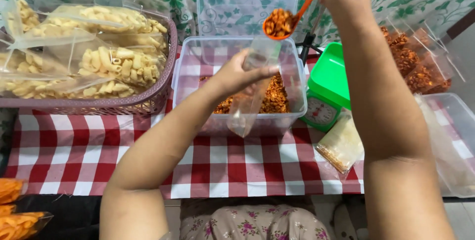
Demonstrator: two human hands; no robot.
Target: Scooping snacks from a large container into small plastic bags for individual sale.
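Head view: orange scoop (pixel 280 24) of reddish snack, seemingly above clear bag (pixel 252 84).

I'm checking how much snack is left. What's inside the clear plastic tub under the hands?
The clear tub holds a low pile of orange-brown snack toward its back right. The left hand and the clear bag it holds cover the middle, so the rest of the pile is hidden.
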